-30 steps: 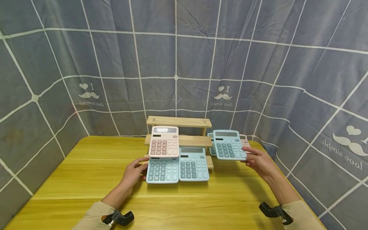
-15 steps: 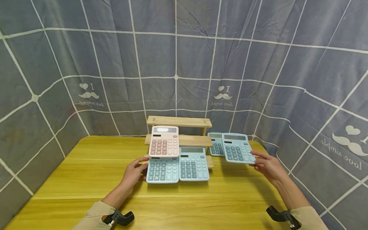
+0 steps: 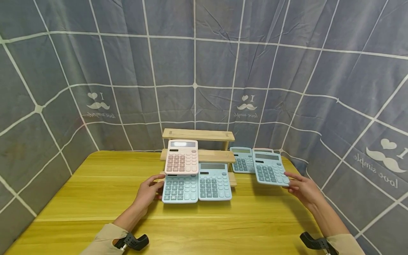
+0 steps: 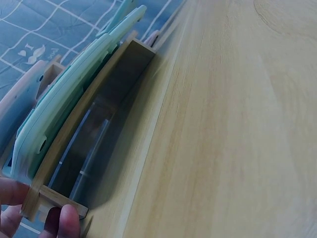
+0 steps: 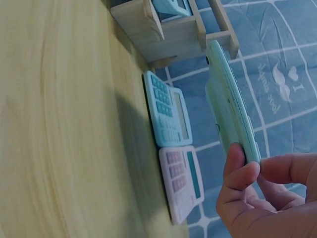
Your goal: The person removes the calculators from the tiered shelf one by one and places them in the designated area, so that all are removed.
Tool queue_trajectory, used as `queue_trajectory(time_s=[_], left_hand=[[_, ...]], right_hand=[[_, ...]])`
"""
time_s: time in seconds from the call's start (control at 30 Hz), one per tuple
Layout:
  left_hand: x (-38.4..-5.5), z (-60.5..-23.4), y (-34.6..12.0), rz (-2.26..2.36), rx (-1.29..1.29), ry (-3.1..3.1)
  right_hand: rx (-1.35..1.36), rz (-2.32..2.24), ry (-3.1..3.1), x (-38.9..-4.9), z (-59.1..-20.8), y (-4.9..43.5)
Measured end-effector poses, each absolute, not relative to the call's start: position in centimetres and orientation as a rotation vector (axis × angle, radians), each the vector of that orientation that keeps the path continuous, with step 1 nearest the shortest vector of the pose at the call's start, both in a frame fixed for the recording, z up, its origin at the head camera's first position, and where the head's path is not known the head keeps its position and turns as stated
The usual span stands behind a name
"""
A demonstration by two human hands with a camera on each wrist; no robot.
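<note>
My right hand (image 3: 302, 191) pinches a light blue calculator (image 3: 271, 169) by its right edge. In the right wrist view this calculator is seen edge-on, held above the table between thumb and fingers. My left hand (image 3: 146, 193) grips the left end of the tiered wooden rack (image 3: 216, 156); the left wrist view shows fingers and thumb around its front corner. Two blue calculators, one at left (image 3: 180, 193) and one at right (image 3: 215, 184), lean on the lowest tier. A pink calculator (image 3: 181, 157) stands on the middle tier, overlapping the left blue one.
Right of the rack, another blue calculator (image 5: 166, 111) lies on the wooden table (image 3: 197, 226) beside a pink calculator (image 5: 182, 183). In the head view the held calculator mostly hides that pink one. The rack's top plank (image 3: 198, 134) bears nothing. A grey checked curtain (image 3: 172, 60) encloses the table.
My right hand has carried the blue calculator to the right and slightly toward me, away from the rack. More of the blue calculator behind shows. My left hand has stayed on the rack.
</note>
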State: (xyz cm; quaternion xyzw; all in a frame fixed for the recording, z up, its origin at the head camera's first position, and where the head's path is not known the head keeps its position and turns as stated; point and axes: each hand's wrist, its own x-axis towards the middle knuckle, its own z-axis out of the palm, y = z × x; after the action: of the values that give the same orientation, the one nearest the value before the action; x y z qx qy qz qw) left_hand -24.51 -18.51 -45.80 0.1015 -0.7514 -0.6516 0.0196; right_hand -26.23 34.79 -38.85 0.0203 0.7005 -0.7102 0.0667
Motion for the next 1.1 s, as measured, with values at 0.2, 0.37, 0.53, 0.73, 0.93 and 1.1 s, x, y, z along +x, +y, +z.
queue_trajectory(time_s=[0.2, 0.37, 0.53, 0.73, 0.93, 1.1], left_hand=[[-24.5, -45.7, -18.5, -2.022, 0.310, -2.332], [-24.5, -45.6, -18.4, -2.022, 0.309, -2.333], [-24.6, -45.7, -18.5, -2.028, 0.311, -2.326], [-24.6, -45.8, -18.5, -2.028, 0.314, -2.325], [-24.6, -45.8, -18.5, -2.029, 0.317, -2.323], [-24.5, -45.8, -18.4, -2.027, 0.322, -2.320]], right_hand=[[0.106, -2.152, 2.114, -26.2, -39.7, 35.8], [0.125, -2.112, 2.164, -26.2, -40.5, 36.7], [0.132, -2.080, 2.207, -26.4, -41.4, 37.7], [0.165, -2.028, 2.245, -26.7, -42.5, 38.9], [0.194, -1.975, 2.286, -26.8, -43.4, 39.9], [0.246, -1.977, 2.263, -26.7, -44.1, 40.4]])
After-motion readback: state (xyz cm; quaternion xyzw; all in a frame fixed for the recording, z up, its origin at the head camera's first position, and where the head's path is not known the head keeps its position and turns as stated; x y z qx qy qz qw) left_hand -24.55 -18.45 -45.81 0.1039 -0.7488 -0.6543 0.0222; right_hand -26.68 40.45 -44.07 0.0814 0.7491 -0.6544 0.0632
